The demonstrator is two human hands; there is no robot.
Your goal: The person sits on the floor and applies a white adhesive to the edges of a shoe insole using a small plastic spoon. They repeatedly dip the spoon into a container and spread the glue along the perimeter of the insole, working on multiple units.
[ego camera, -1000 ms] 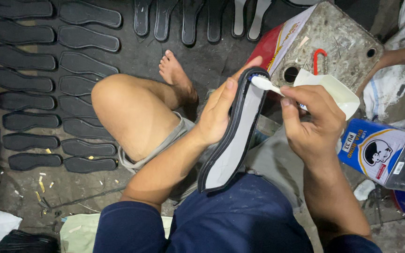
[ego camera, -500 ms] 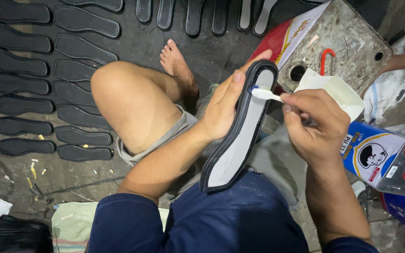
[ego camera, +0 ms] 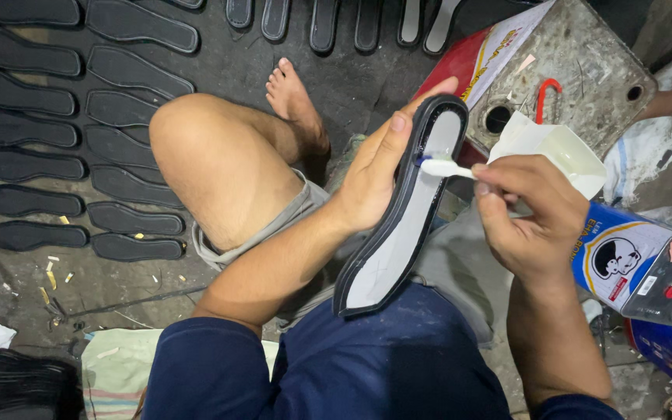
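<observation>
Moved: sole (ego camera: 398, 225) now stands higher beside the grey tin (ego camera: 585, 70).
Left hand (ego camera: 379, 175): gripping sole's edge.
Right hand (ego camera: 530, 210): pinching white brush (ego camera: 441, 166) against sole.

The white brush (ego camera: 443, 166) in the right hand (ego camera: 529, 218) now sits lower on the sole (ego camera: 402, 218), further from its top edge.

Head-worn view, steeply downward, close.

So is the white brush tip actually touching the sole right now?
Touching. In the head view the brush tip, held by the right hand, lies against the pale inner face of the sole near its top, with no gap visible.
</observation>
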